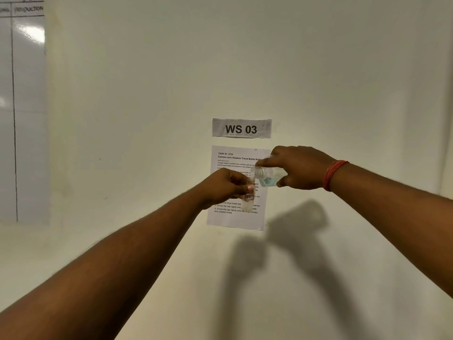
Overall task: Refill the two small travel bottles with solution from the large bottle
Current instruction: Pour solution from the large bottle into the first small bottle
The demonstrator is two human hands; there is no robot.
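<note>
Whiteboard (pixel 23 114) at upper left, left hand (pixel 221 186) at frame centre with fingers curled round upright small travel bottle (pixel 248 196), right hand (pixel 300 169) just right gripping tilted large bottle (pixel 266 174), its open mouth at the small one's top, instruction sheet (pixel 236 217) behind

In front of me a wall label (pixel 241 128) reads "WS 03"; the sheet (pixel 236 187) beneath says "TASK ID: 3724, Contact Lens Solution Travel Bottle Refill". The whiteboard (pixel 23 114) heading is illegible.

Head camera, facing forward at near wall (pixel 343 69).
</note>
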